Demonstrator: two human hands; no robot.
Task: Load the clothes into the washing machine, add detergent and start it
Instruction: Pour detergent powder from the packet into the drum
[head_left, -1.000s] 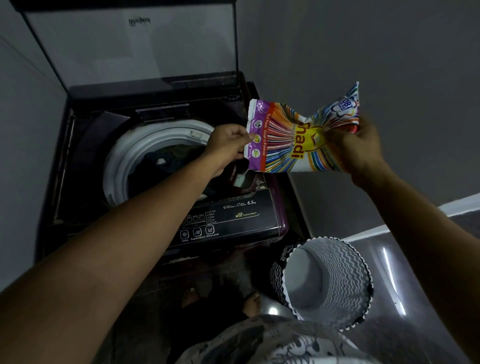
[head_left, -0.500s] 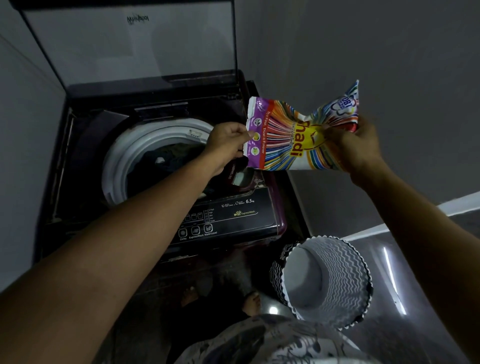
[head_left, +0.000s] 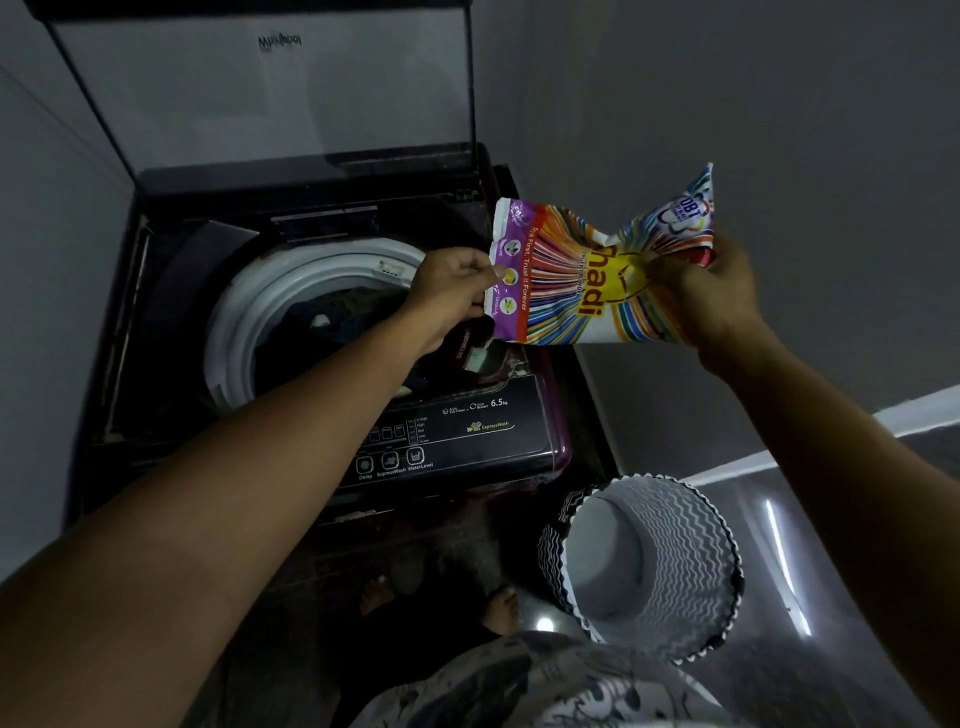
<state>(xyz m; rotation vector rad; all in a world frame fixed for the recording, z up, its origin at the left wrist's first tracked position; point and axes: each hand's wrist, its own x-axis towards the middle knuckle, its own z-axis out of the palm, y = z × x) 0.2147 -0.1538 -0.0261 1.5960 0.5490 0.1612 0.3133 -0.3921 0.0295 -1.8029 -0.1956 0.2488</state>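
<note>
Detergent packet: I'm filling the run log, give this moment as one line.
step: add detergent | left hand: pinching detergent packet edge | right hand: gripping packet | drum: clothes loaded | lid: open

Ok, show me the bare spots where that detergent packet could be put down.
Free: the dark deck left of the tub rim, and the floor right of the basket. Crowded: the tub holds clothes; the control panel carries buttons.

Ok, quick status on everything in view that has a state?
Washing machine lid: open, upright.
Drum: loaded with dark clothes.
Detergent packet: held sideways beside the drum, whether its end is torn open, cannot tell.
Left hand: pinching packet's purple end.
Right hand: gripping packet's other end.
Laundry basket: empty, tilted.
</note>
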